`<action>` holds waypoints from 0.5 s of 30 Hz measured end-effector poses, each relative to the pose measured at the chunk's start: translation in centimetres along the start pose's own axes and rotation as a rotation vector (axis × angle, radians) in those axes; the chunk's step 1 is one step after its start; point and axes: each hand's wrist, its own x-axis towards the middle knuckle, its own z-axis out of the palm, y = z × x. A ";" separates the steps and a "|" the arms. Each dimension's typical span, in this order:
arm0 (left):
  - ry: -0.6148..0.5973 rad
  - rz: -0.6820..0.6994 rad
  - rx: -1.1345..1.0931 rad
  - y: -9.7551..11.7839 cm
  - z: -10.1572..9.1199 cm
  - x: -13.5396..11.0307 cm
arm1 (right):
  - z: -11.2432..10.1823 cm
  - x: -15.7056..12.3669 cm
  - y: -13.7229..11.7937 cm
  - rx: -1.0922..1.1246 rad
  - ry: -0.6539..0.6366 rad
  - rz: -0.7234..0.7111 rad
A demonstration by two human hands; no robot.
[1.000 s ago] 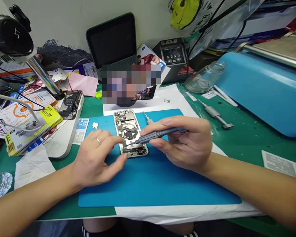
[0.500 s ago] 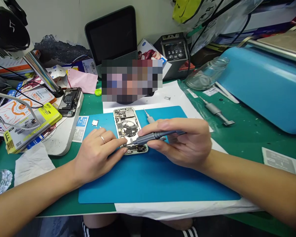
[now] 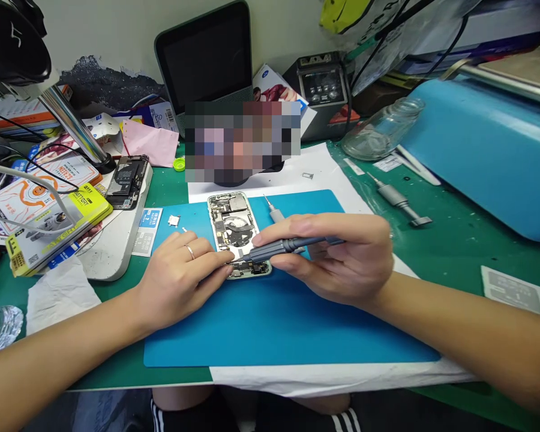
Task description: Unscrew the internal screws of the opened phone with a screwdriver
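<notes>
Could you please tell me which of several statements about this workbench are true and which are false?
1. The right hand holds a dark screwdriver. True.
2. The opened phone lies on the blue mat. True.
3. The left hand is holding the glass jar. False: the left hand is at the phone, and the glass jar is on the far right side of the bench.
4. A grey screwdriver lies on the green surface, to the right of the mat. True.
5. The ring is on the right hand. False: the ring is on the left hand.
</notes>
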 end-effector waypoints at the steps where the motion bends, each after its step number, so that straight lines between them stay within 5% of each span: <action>1: 0.001 -0.001 -0.001 0.0 0.0 0.0 | 0.0 0.0 -0.1 -0.001 0.005 0.008; 15: 0.007 -0.017 0.002 0.0 0.2 -0.1 | 0.2 0.6 -0.4 -0.074 0.023 0.005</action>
